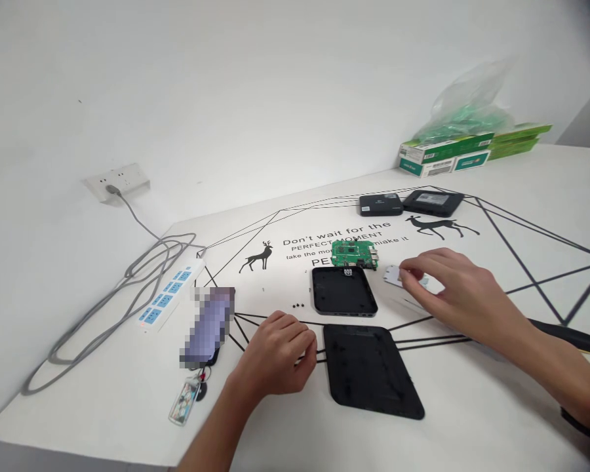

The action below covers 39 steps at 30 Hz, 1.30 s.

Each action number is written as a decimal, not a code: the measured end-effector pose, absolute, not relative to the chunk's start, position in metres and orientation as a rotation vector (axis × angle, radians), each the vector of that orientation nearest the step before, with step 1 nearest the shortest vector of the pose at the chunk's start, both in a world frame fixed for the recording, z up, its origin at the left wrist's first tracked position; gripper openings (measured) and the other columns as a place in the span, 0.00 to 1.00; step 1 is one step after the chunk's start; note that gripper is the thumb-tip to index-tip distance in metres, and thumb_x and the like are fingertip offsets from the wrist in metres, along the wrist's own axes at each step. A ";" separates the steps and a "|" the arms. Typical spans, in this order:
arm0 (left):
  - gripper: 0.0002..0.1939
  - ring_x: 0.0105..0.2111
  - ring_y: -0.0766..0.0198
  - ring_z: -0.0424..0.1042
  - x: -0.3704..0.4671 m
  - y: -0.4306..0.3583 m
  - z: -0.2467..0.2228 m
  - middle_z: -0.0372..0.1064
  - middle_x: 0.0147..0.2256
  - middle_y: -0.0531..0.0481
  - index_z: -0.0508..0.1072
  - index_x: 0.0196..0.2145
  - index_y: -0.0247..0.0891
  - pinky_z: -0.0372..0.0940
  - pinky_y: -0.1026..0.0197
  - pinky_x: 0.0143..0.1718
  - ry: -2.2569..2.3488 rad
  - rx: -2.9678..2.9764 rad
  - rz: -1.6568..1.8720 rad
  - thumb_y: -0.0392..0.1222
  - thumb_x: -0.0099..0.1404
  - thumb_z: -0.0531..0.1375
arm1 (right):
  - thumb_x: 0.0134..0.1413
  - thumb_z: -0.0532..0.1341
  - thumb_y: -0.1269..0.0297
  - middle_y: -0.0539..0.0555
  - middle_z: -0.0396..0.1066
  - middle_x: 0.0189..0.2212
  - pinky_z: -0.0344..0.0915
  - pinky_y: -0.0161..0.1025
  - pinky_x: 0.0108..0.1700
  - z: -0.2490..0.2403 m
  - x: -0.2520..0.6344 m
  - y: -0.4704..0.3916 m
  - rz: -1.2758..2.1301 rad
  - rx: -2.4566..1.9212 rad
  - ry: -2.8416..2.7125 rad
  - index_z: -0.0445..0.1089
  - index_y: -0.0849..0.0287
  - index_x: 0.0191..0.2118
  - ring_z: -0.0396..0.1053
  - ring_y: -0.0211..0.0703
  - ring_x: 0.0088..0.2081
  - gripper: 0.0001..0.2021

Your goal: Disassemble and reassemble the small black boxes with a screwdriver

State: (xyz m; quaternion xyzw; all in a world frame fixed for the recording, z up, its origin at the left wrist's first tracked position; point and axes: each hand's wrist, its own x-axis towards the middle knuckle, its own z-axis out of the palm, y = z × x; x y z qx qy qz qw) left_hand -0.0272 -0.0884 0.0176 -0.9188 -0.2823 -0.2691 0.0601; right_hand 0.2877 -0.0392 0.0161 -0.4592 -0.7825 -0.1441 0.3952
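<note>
Loosely curled, my left hand (282, 354) rests on the table, just left of a flat black cover (368, 367); nothing shows in its fingers. My right hand (447, 288) has thumb and index finger closed at the edge of a small whitish plate (392, 276), partly hidden behind the fingers. Between the hands lies an open black casing half (344, 293), its hollow side up. A green circuit board (351, 252) lies against its far edge. Several tiny black screws (298, 305) sit left of the casing.
Two black boxes (381, 204) (432, 202) lie at the back. Green-and-white cartons (442, 154) with a plastic bag (467, 108) stand against the wall. At left are a power strip (170, 295) with a looping grey cable (86, 330), a blurred phone (209, 328) and a keychain (184, 401). A dark handle (570, 335) shows under my right forearm.
</note>
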 end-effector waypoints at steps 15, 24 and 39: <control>0.10 0.27 0.62 0.71 -0.027 -0.089 0.019 0.73 0.26 0.51 0.70 0.30 0.36 0.65 0.57 0.34 -0.852 -2.783 -0.816 0.29 0.68 0.55 | 0.65 0.58 0.65 0.52 0.73 0.27 0.64 0.41 0.32 0.015 0.288 -0.039 -0.389 -1.145 -2.013 0.70 0.57 0.35 0.71 0.47 0.33 0.06; 0.09 0.27 0.62 0.70 -0.027 -0.088 0.018 0.72 0.25 0.51 0.70 0.30 0.37 0.64 0.57 0.33 -0.855 -2.788 -0.806 0.29 0.68 0.55 | 0.65 0.57 0.65 0.53 0.73 0.27 0.64 0.41 0.32 0.016 0.288 -0.038 -0.396 -1.143 -2.022 0.71 0.57 0.35 0.72 0.46 0.33 0.08; 0.09 0.27 0.63 0.71 -0.028 -0.087 0.016 0.73 0.25 0.51 0.70 0.30 0.37 0.65 0.57 0.32 -0.861 -2.789 -0.801 0.29 0.67 0.55 | 0.64 0.57 0.64 0.53 0.73 0.27 0.65 0.44 0.34 0.017 0.287 -0.039 -0.326 -1.159 -2.039 0.70 0.56 0.35 0.72 0.48 0.33 0.07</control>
